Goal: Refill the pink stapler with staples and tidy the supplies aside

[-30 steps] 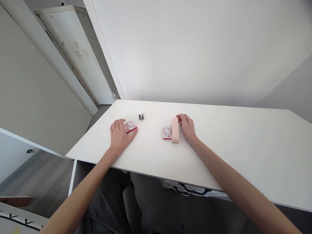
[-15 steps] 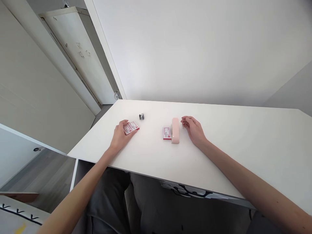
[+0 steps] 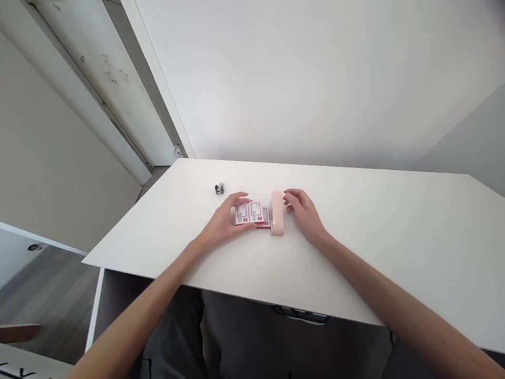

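Observation:
My left hand (image 3: 226, 221) grips two small red-and-white boxes (image 3: 249, 212) side by side, thumb along the near edge and fingers along the far edge. They partly cover a third box of the same look (image 3: 266, 218) on the table; whether they touch it I cannot tell. A pink stapler (image 3: 278, 213) lies lengthwise away from me, just right of that third box. On the stapler's other side rests my right hand (image 3: 303, 210), fingers loosely bent and apart, holding nothing. Its fingertips are very close to the stapler; contact is unclear.
A small black-and-silver item (image 3: 219, 188), too small to name, lies at the back left of the white table (image 3: 355, 221). Behind the table rises a white wall (image 3: 315, 79). The table's left edge faces a doorway.
My left hand has carried the two boxes rightward, over part of the third box beside the stapler. My right hand has come slightly closer to the stapler. The view has shifted a little.

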A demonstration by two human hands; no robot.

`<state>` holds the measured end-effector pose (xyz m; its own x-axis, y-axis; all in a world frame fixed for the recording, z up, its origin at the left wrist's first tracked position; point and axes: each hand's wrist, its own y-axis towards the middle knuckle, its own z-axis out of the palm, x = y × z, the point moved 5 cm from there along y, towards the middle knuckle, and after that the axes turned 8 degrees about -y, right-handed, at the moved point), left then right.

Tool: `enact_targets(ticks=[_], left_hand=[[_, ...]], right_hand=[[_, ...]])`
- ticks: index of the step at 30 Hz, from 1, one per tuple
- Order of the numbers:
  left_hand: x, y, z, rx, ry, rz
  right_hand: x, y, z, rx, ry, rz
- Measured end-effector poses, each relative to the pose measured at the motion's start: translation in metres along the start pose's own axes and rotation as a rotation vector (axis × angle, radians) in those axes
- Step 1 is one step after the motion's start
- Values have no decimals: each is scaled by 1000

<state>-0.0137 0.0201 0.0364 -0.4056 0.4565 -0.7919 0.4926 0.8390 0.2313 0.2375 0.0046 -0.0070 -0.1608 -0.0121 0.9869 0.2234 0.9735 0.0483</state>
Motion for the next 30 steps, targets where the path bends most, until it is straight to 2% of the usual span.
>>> enact_targets(ticks=[4,7,11,15,18,22,25,27,30], left_hand=[[-5,13,11,108,-12,-19],[-3,14,15,144,11,-24],[3,10,7,42,-21,12],[-4,9,-2,-93,-74,165],[-15,15,7,-57,-83,227],[-25,26,26,69,-86,232],[-28,29,33,108,-81,246],[-28,29,30,77,-66,263],[-23,27,19,-48,-19,227]], right_hand=[[4,0,1,10,-22,7],[5,-1,2,25,-56,8],[5,-1,3,23,-78,21],[5,-1,3,26,-78,40],[5,0,4,23,-77,30],[3,2,3,25,-55,24],[3,2,3,21,-50,21],[3,2,2,22,-54,23],[5,1,3,32,-60,20]])
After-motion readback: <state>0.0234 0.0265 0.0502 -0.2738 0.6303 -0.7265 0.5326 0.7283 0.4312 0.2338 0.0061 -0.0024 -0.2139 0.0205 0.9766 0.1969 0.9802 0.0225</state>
